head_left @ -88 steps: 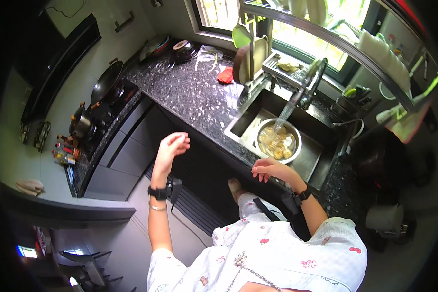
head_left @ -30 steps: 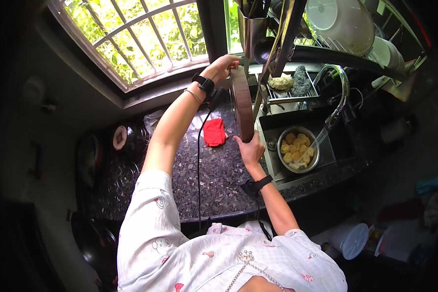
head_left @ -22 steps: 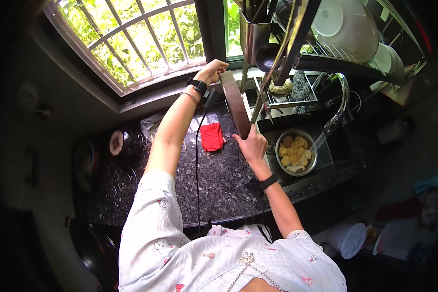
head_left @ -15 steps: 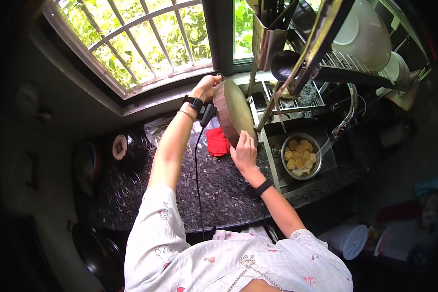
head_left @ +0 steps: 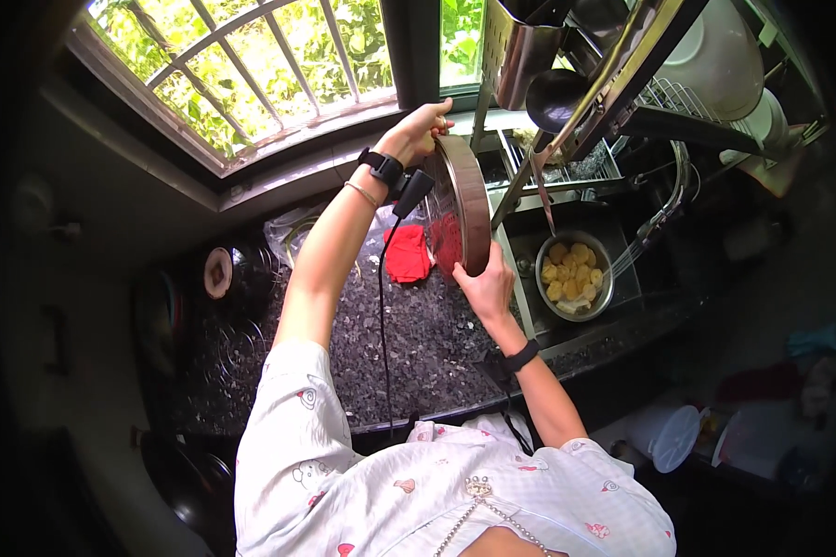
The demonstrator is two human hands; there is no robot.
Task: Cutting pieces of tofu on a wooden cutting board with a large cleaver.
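A round sieve with a brown rim is held on edge over the dark speckled counter, beside the sink. Its fine mesh faces left, and a red cloth lying on the counter shows partly through it. My left hand holds the far top of the rim near the window; some of its fingers are hidden behind the rim. Around the near lower end of the rim my right hand is closed, thumb on the mesh side.
In the sink at right stands a metal bowl of yellowish slices. A dish rack with a hanging ladle rises over it. A clear plastic bag and a dark lidded pot are on the counter's left.
The sieve has turned: its tan open side faced right before, and now its outer rim and mesh show. Both hands have shifted slightly right with it.
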